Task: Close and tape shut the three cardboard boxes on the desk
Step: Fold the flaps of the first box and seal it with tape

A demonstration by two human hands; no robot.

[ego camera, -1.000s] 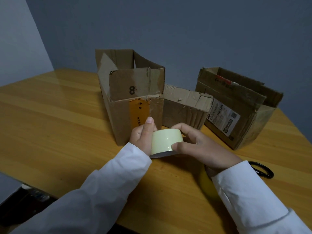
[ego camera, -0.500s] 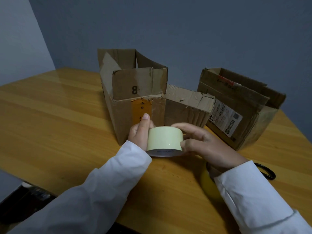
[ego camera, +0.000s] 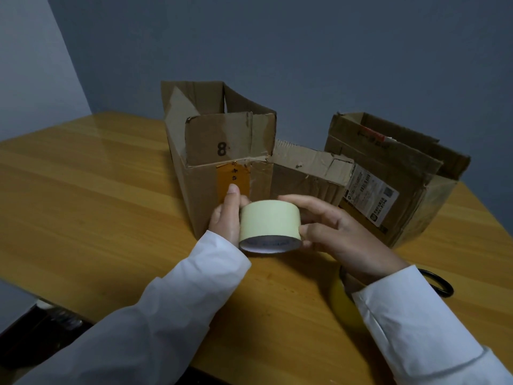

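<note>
Pale tape roll (ego camera: 269, 225) held above the desk (ego camera: 83, 195), left hand (ego camera: 226, 218) gripping its 9 o'clock side, right hand (ego camera: 338, 232) curled around 3 o'clock, three open boxes at 12 to 2 o'clock: tall box (ego camera: 211, 151), low box (ego camera: 305, 173), labelled box (ego camera: 388, 179), scissors (ego camera: 435, 283) at 4 o'clock.

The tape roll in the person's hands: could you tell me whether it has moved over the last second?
Yes. The tape roll has tipped, its open end now facing the camera more, with little shift in place against the box marked 8 just behind it.
</note>
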